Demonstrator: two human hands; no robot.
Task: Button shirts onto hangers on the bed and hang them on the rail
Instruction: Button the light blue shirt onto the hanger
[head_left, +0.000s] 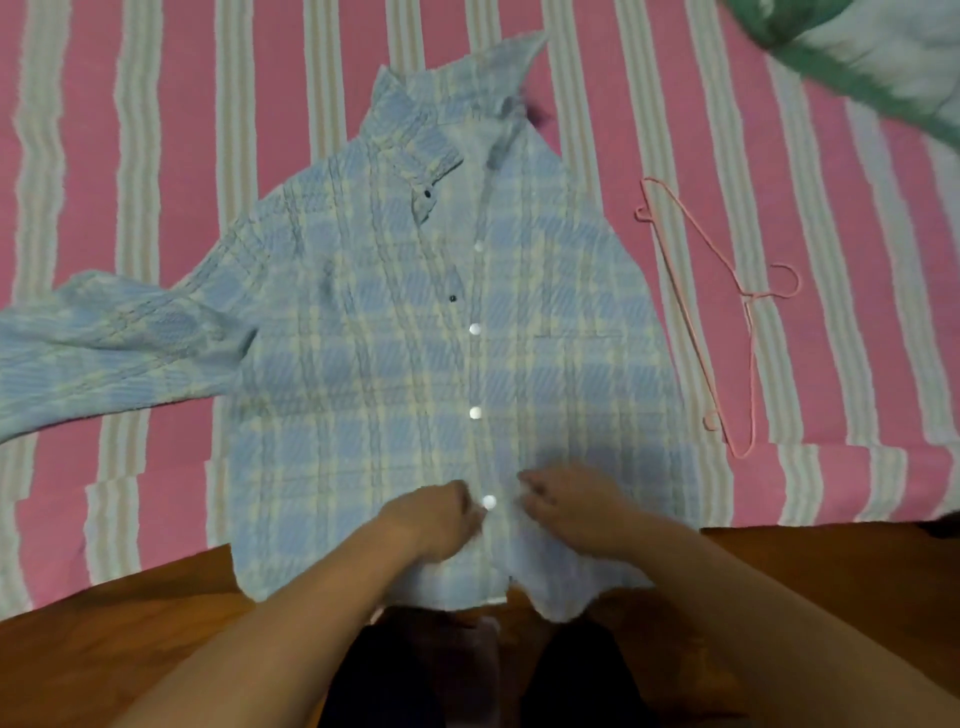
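A pale blue checked shirt (415, 364) lies face up on the pink-and-white striped bed (727, 104), collar away from the person and hem hanging just over the bed's near wooden edge (130, 597). The left hand (436, 514) pinches the shirt's front strip just left of the lowest white button (489, 501), fingers curled onto the cloth; the right hand (561, 499) grips the opposite strip just right of that button, fingers also curled. Up the shirt from there, two more white buttons look fastened, while toward the collar the front gapes open. A thin pink hanger (727, 322) lies on the bed right of the shirt, near it but apart, so it is not inside the garment. That is the main risk, as I judge it: if the front is closed all the way up, the hanger may be hard to work in through the neck, and forcing it could strain the collar or pop a button. The hem overhanging the bed's edge could also let the shirt slide toward the person under a pull. A green and white cloth (857, 57) sits well beyond the shirt's right shoulder.
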